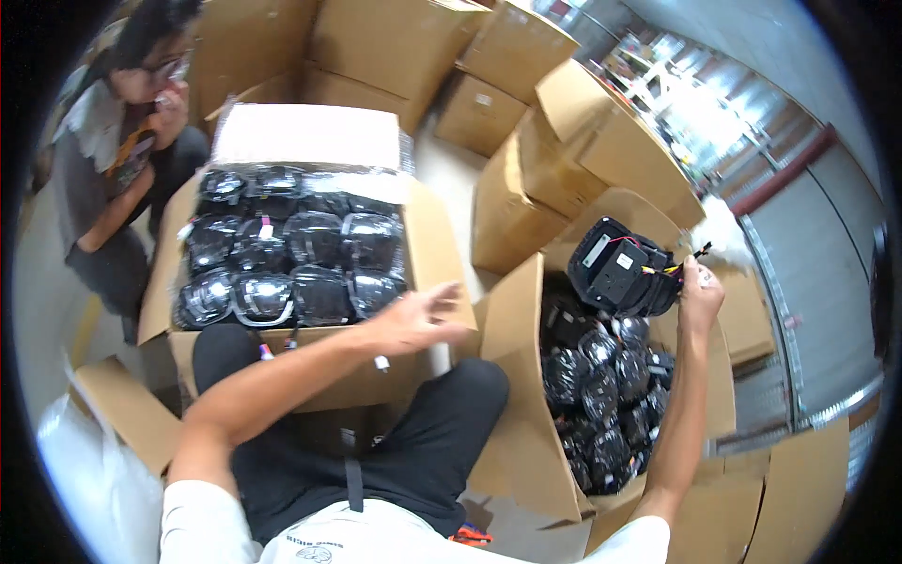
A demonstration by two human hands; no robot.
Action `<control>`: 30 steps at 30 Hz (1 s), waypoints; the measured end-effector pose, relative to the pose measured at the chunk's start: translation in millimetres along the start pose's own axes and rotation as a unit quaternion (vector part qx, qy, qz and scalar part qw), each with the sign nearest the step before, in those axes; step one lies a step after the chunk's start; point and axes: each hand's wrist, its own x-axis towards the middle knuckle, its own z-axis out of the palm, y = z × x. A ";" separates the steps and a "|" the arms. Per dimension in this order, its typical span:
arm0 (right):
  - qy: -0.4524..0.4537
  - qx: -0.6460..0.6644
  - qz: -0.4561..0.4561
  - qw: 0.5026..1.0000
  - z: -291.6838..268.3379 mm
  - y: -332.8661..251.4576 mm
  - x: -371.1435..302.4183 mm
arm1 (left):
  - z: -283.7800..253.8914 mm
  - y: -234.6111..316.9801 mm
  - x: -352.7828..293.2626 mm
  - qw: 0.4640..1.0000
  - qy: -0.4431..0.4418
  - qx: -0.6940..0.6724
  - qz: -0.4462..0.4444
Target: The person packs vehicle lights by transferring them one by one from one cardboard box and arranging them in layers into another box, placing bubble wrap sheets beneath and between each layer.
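Note:
My right hand [700, 296] is raised over the right-hand carton, its fingers closed at the wired end of a black plastic unit [620, 268]. The unit has a rounded outline, a pale label, and red and yellow wires; its exact kind I cannot make out. Below it, the tall open carton [512, 395] holds several glossy black units [601, 390], seemingly in clear wrap. My left hand [427, 320] is held out with fingers apart, in front of the near right corner of another open carton [437, 249]. Rows of wrapped black units [315, 240] fill that carton.
A co-worker [113, 141] sits at the far left, one hand near the face. A white foam sheet [305, 132] stands at the back of the left carton. Large cartons [395, 52] are stacked behind, more [526, 188] to the right. Clear plastic [94, 470] lies at lower left.

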 end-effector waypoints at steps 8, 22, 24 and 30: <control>-0.183 0.339 0.172 0.906 185.0 -115.7 -101.1 | -1.6 42.5 -0.3 0.851 0.007 -0.481 0.210; -0.198 0.147 -0.413 0.876 235.7 -254.9 -146.5 | -113.1 54.0 -40.6 0.885 0.103 -0.341 0.300; -0.222 0.242 -0.309 0.892 249.9 -252.7 -148.5 | -109.4 46.6 -38.8 0.865 0.102 -0.384 0.305; -0.158 0.535 0.055 0.828 317.1 -231.6 -139.1 | -94.7 6.9 -34.1 0.912 0.294 -0.267 0.101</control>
